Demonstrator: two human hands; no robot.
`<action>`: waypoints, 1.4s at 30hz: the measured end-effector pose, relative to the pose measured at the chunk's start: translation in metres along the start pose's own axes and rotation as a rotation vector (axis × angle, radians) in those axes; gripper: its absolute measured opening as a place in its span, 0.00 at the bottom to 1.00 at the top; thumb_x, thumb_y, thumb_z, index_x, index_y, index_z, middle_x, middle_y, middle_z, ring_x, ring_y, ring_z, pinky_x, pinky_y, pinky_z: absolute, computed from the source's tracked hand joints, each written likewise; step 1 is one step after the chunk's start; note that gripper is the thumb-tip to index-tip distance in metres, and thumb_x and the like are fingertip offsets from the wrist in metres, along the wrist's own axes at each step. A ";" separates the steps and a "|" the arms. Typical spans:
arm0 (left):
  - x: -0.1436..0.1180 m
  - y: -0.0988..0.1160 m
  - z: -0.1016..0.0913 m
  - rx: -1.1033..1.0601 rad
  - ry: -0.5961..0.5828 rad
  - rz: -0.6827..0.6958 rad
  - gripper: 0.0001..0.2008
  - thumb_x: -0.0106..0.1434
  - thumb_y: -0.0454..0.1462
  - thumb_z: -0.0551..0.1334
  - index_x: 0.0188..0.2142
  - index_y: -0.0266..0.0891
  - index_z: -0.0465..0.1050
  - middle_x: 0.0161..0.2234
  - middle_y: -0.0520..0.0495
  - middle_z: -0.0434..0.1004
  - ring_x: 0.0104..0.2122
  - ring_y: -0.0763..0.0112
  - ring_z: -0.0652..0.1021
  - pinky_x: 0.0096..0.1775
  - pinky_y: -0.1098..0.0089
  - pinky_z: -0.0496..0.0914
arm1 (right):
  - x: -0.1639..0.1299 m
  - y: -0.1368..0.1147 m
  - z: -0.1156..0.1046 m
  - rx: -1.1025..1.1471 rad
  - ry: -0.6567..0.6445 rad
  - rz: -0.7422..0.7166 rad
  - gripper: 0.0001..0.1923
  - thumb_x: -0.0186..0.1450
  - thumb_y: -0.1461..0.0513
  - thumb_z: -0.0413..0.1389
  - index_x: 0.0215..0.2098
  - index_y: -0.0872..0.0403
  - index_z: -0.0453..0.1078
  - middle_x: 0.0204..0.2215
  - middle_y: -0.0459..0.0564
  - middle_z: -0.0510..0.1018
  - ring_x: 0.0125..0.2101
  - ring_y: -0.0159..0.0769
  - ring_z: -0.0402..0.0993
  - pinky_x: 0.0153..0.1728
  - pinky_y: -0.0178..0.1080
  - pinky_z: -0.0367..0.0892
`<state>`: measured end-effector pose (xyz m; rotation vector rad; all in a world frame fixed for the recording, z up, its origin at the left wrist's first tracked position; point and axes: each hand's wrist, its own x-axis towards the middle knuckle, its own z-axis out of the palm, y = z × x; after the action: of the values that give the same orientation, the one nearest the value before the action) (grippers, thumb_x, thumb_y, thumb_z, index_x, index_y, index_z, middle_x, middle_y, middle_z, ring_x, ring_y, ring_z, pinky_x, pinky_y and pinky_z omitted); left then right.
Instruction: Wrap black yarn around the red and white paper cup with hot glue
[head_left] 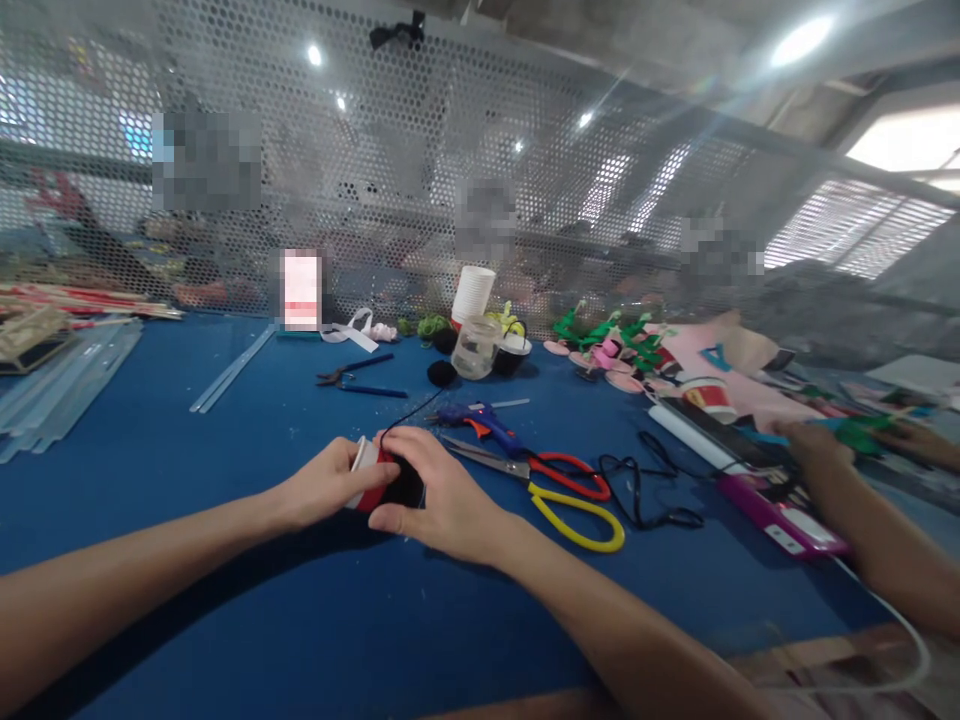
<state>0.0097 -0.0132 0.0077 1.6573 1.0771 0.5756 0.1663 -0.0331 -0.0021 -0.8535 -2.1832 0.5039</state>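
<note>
Both hands on a small red paper cup (369, 478) lying sideways on the blue tabletop (225, 450). Left hand (330, 482) curls round its white rim to steady it; right hand (435, 490) w/ fingers folded presses a black fuzzy pom-pom onto it. Glue gun (484, 422) & scissors (555, 488) just beside.

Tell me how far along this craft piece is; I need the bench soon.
Done: unclear. In hand: both hands, left hand and right hand, hold a red paper cup with a black pompom against it. Left: another black pompom lies loose; glue gun and scissors remain out.
</note>
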 end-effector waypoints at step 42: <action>0.013 -0.009 -0.016 0.053 0.205 -0.030 0.19 0.53 0.46 0.48 0.14 0.36 0.58 0.11 0.56 0.52 0.13 0.79 0.56 0.16 0.76 0.50 | -0.014 -0.010 -0.047 0.139 -0.060 0.664 0.10 0.55 0.58 0.50 0.23 0.58 0.66 0.12 0.43 0.66 0.12 0.26 0.62 0.14 0.30 0.60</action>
<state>0.0001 0.0066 0.0030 1.6506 1.2732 0.7148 0.2044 -0.0460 0.0277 -1.4996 -1.8504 0.9951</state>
